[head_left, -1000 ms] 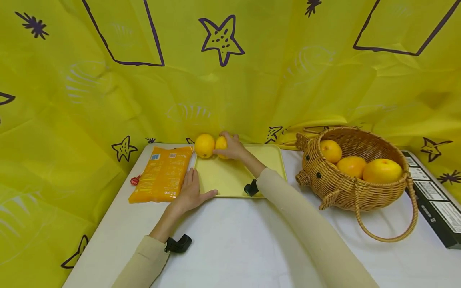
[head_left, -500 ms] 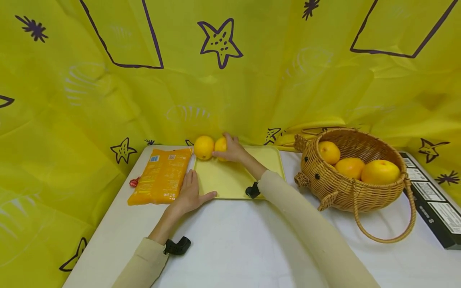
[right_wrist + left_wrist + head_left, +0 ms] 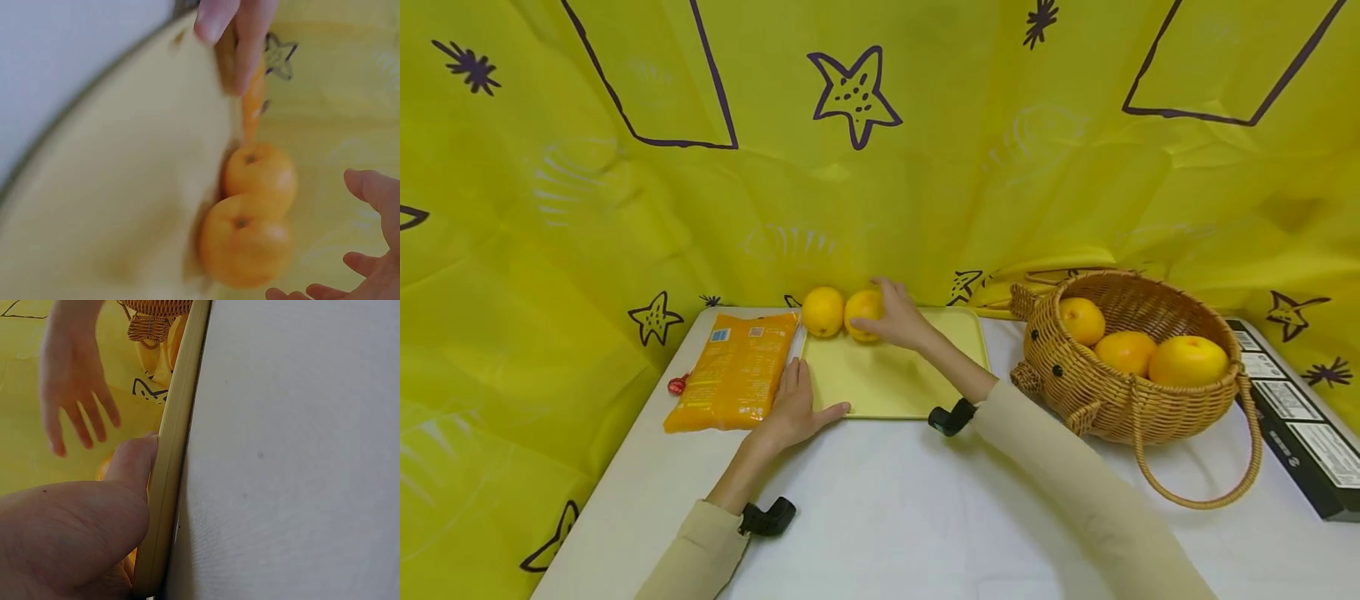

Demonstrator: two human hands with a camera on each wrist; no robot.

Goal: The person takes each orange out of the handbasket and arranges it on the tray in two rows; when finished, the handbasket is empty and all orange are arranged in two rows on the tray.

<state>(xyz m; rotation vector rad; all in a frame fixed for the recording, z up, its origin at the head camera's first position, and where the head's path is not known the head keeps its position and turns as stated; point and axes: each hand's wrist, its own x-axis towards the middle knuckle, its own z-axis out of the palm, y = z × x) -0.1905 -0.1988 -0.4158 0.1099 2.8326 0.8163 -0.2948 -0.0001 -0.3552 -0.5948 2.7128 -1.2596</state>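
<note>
Two oranges sit side by side at the far left of a pale yellow tray [image 3: 887, 383]: the left orange [image 3: 823, 312] and the right orange [image 3: 861, 312]. My right hand [image 3: 901, 320] is beside the right orange, overlapping it in the head view. In the right wrist view the fingers are spread, with a gap between them and the nearer orange [image 3: 244, 247]. My left hand [image 3: 794, 412] rests at the tray's near left corner, fingers straight along its left side. Its thumb [image 3: 134, 459] lies along the front rim in the left wrist view.
An orange plastic pouch [image 3: 733, 372] lies left of the tray, with a red wrapped candy [image 3: 677, 385] beside it. A wicker basket [image 3: 1120, 417] holding several oranges stands on the right. Behind it is a black box [image 3: 1292, 425]. A yellow curtain [image 3: 880, 208] hangs along the back.
My right hand had its fingers around the right orange; it has let go and drawn back to the right. The left hand has stayed at the tray corner.
</note>
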